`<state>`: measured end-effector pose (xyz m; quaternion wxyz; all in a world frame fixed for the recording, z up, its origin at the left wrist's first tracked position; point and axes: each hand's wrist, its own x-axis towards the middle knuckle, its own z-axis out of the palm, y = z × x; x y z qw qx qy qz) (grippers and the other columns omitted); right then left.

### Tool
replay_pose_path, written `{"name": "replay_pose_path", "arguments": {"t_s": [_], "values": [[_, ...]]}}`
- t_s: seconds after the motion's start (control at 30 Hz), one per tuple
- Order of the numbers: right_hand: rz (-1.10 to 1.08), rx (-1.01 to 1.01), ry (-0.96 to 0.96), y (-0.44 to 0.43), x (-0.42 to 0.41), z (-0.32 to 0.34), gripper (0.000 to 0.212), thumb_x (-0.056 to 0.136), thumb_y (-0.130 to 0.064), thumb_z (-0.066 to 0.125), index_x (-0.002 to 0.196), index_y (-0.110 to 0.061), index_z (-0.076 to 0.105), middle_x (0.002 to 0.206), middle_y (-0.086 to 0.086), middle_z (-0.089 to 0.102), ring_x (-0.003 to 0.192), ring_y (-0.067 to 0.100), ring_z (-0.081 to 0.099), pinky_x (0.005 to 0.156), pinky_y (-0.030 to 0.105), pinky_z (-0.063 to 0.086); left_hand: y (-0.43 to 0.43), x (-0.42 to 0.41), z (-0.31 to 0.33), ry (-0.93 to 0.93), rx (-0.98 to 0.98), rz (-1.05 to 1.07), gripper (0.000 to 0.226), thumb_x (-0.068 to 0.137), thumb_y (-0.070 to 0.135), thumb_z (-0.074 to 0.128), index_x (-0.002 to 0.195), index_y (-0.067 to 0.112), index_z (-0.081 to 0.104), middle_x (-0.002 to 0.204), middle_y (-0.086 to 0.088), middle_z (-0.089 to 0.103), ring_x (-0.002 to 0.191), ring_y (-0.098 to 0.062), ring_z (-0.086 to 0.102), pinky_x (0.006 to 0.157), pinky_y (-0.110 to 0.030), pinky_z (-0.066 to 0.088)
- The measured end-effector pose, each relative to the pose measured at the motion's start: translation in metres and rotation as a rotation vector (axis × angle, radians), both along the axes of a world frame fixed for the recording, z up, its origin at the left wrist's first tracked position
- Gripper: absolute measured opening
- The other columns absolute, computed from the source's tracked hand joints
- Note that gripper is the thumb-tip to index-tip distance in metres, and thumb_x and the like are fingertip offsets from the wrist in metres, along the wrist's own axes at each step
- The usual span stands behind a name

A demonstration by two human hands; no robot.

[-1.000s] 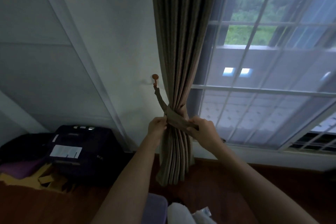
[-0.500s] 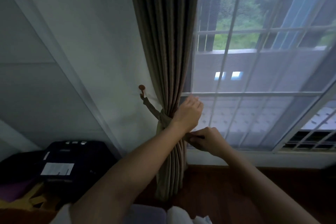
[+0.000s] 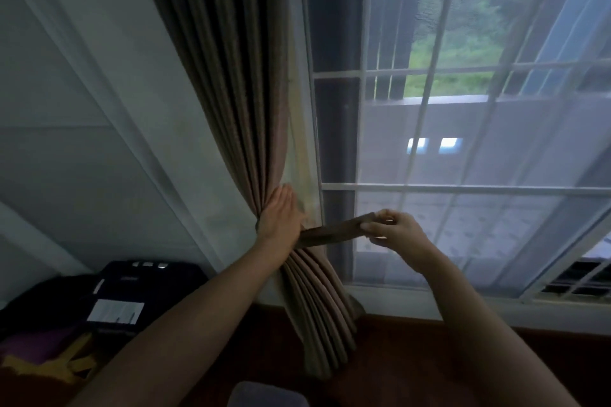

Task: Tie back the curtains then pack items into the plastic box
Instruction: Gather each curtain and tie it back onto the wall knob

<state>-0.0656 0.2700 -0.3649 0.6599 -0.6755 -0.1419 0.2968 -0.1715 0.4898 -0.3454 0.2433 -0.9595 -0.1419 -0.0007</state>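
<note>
head cam | faces forward-down | close to curtain (image 3: 244,109) and window (image 3: 463,208)

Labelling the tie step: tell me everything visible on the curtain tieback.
The tieback is a flat, narrow band of brown fabric, darker than the curtain. It runs almost level, pulled fairly straight from the gathered curtain out across the window. The right hand pinches its free end; the left hand, laid flat, presses the curtain where the band emerges. Its other end is hidden.
</note>
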Motion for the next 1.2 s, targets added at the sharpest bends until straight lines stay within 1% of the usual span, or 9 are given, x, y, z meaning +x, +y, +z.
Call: {"name": "replay_pose_path", "arguments": {"t_s": [0.13, 0.23, 0.33, 0.47, 0.6, 0.77, 0.93, 1.03, 1.2], "values": [[-0.099, 0.424, 0.537, 0.06, -0.018, -0.016, 0.022, 0.095, -0.013, 0.058, 0.112, 0.001, 0.059, 0.108, 0.022, 0.066, 0.102, 0.031, 0.067, 0.088, 0.042, 0.055, 0.03, -0.028, -0.003, -0.083, -0.006, 0.011, 0.057, 0.097, 0.041, 0.045, 0.126, -0.007, 0.057, 0.133, -0.022, 0.055, 0.129, -0.029, 0.049, 0.117, -0.037, 0.016], [-0.206, 0.434, 0.693, 0.116, -0.03, -0.022, 0.022, 0.099, -0.016, 0.053, 0.11, 0.002, 0.061, 0.104, 0.02, 0.065, 0.092, 0.03, 0.065, 0.084, 0.042, 0.057, 0.058, -0.038, -0.004, -0.133, 0.031, -0.031, 0.039, 0.081, 0.03, 0.07, 0.092, -0.008, 0.073, 0.098, -0.022, 0.071, 0.096, -0.032, 0.067, 0.106, -0.038, 0.028], [-0.171, 0.144, 0.522, 0.165, -0.032, -0.025, 0.023, 0.096, -0.022, 0.058, 0.108, -0.004, 0.067, 0.091, 0.009, 0.068, 0.077, 0.019, 0.064, 0.057, 0.029, 0.053, 0.081, -0.048, 0.002, -0.15, 0.093, -0.037, 0.04, 0.071, 0.029, 0.083, 0.081, -0.008, 0.072, 0.086, -0.023, 0.071, 0.09, -0.035, 0.067, 0.102, -0.041, 0.031], [-0.065, 0.1, 0.289, 0.208, -0.028, -0.019, 0.02, 0.095, -0.021, 0.061, 0.113, -0.014, 0.063, 0.084, 0.004, 0.072, 0.067, 0.013, 0.064, 0.059, 0.027, 0.051, 0.104, -0.054, 0.002, -0.169, 0.127, -0.124, 0.03, 0.081, 0.027, 0.072, 0.075, -0.003, 0.072, 0.079, -0.02, 0.069, 0.09, -0.035, 0.066, 0.103, -0.043, 0.032], [-0.005, 0.104, 0.165, 0.237, -0.02, -0.012, 0.013, 0.096, -0.017, 0.059, 0.108, -0.019, 0.065, 0.087, 0.007, 0.073, 0.07, 0.008, 0.068, 0.054, 0.022, 0.052, 0.124, -0.055, -0.005, -0.174, 0.162, -0.186, 0.046, 0.089, 0.034, 0.047, 0.075, -0.002, 0.072, 0.081, -0.019, 0.07, 0.09, -0.033, 0.067, 0.103, -0.042, 0.039], [-0.006, 0.048, 0.1, 0.268, -0.011, -0.022, 0.016, 0.094, -0.016, 0.062, 0.108, -0.02, 0.068, 0.095, 0.013, 0.071, 0.076, 0.012, 0.069, 0.066, 0.029, 0.057, 0.138, -0.056, -0.005, -0.174, 0.146, -0.184, 0.049, 0.065, 0.039, 0.085, 0.082, -0.006, 0.074, 0.087, -0.02, 0.072, 0.092, -0.033, 0.069, 0.1, -0.039, 0.034], [-0.129, -0.022, 0.044, 0.282, -0.01, -0.037, 0.02, 0.092, -0.021, 0.065, 0.109, -0.017, 0.073, 0.085, -0.006, 0.071, 0.083, 0.014, 0.068, 0.08, 0.031, 0.058, 0.142, -0.057, -0.008, -0.196, 0.124, -0.188, 0.047, 0.071, 0.038, 0.082, 0.088, -0.005, 0.073, 0.092, -0.02, 0.071, 0.098, -0.033, 0.067, 0.105, -0.04, 0.031], [-0.086, -0.105, -0.078, 0.282, -0.008, -0.038, 0.024, 0.094, -0.02, 0.062, 0.116, -0.014, 0.071, 0.097, -0.001, 0.072, 0.089, 0.015, 0.066, 0.089, 0.029, 0.053, 0.141, -0.058, -0.009, -0.197, 0.148, -0.191, 0.05, 0.071, 0.039, 0.081, 0.092, -0.005, 0.073, 0.096, -0.021, 0.071, 0.1, -0.033, 0.066, 0.105, -0.04, 0.031], [0.006, -0.12, -0.085, 0.273, -0.011, -0.041, 0.026, 0.092, -0.017, 0.064, 0.118, -0.018, 0.067, 0.101, 0.011, 0.072, 0.09, 0.024, 0.069, 0.08, 0.034, 0.059, 0.131, -0.055, -0.001, -0.186, 0.165, -0.245, 0.032, 0.063, 0.033, 0.085, 0.072, 0.006, 0.072, 0.086, -0.018, 0.071, 0.098, -0.032, 0.066, 0.106, -0.041, 0.036]]}}
